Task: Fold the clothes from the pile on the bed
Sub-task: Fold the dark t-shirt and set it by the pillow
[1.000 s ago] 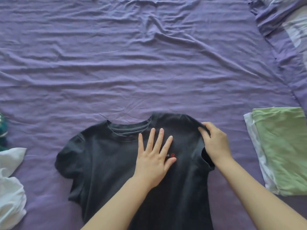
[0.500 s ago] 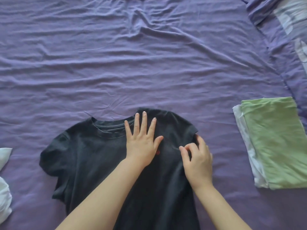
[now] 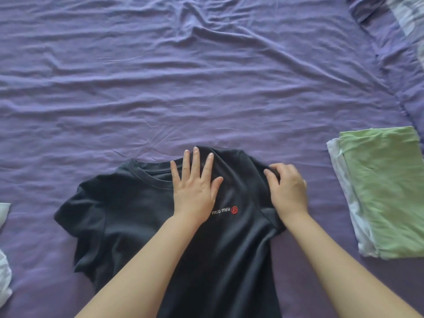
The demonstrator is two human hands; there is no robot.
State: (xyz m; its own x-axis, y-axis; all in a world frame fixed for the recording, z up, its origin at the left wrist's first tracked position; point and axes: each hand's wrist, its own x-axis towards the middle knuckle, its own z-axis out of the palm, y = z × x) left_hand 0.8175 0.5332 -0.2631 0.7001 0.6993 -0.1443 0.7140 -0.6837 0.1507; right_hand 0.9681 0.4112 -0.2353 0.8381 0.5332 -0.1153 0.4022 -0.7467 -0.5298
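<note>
**Black T-shirt pinned flat, sleeve end gripped**

The left hand (image 3: 195, 189) lies with straight, spread fingers pressing the black T-shirt (image 3: 137, 214) just below its collar. The right hand (image 3: 288, 191) curls its fingers around the shirt's shoulder fabric. The shirt lies on the purple bedsheet (image 3: 206, 88), well apart from folded green and white clothes (image 3: 387, 191) at right.

1. The T-shirt (image 3: 142, 216) is black, with small white lettering and a red mark on its chest.
2. The bed sheet (image 3: 206, 88) is plain purple.
3. At right, the folded top (image 3: 385, 191) is light green, over white cloth (image 3: 344, 191).
4. At the left edge, a garment (image 3: 3, 278) is white.
</note>
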